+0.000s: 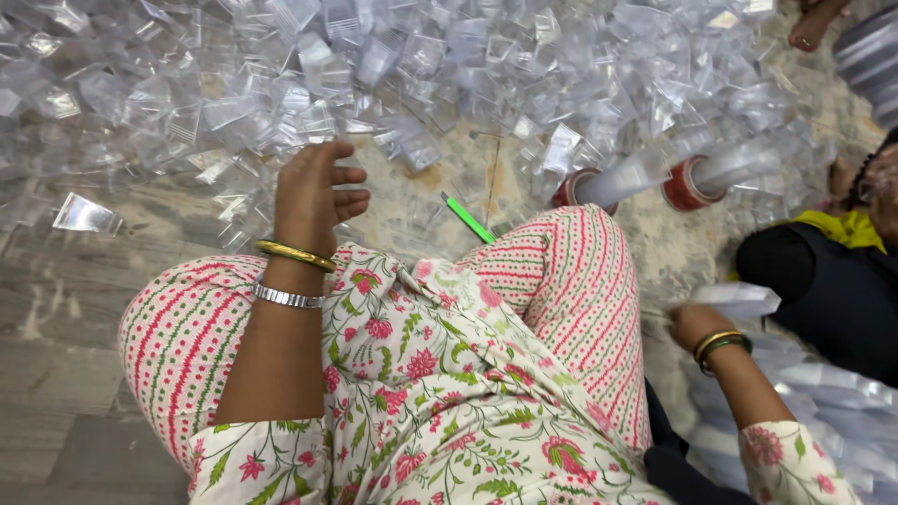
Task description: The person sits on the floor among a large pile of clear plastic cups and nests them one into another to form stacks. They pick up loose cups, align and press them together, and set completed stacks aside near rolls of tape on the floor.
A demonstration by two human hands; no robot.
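Note:
A big heap of small clear plastic boxes (pixel 393 75) covers the floor in front of me. My left hand (pixel 316 192) reaches toward the heap's near edge, fingers curled and apart, holding nothing that I can see. It wears a gold bangle and a silver one at the wrist. My right hand (pixel 697 323) is low at the right, closed on a stack of clear plastic pieces (pixel 739 299). My knees in patterned pink trousers fill the lower middle.
A green pen-like stick (pixel 468 219) lies on the floor by my right knee. Two tape rolls with red cores (pixel 687 184) lie ahead right. Another person in dark clothes (pixel 823 281) sits at the right. More clear plastic (pixel 832 402) piles at the lower right.

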